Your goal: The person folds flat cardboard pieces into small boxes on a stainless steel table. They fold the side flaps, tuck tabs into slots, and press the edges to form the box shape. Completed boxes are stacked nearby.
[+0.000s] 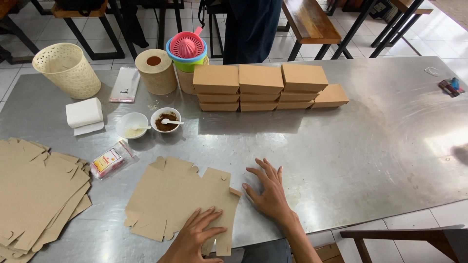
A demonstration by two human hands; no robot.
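Flat under my left hand [195, 238] lies an unfolded brown cardboard box blank [178, 199], near the front edge of the steel table [370, 146]. My left fingers are spread and pressed onto its lower right flap, gripping nothing. My right hand [268, 192] rests palm down just beside the blank's right edge, fingers splayed on bare metal, also empty; its fingertips sit close to the small side tab.

To fold this well, I judge that I should keep the left palm pinning the panel as an anchor while the right slides under the nearest flap and lifts along the scored crease, not across it, so the board bends cleanly.

A stack of more flat blanks [36, 192] waits at my far left. Finished boxes [261, 87] stand in rows at the table's back, well apart from my hands. Two small white bowls [148, 124] with spoons and a plastic sachet [112, 159] lie between, near enough to knock if I swing a flap wide.
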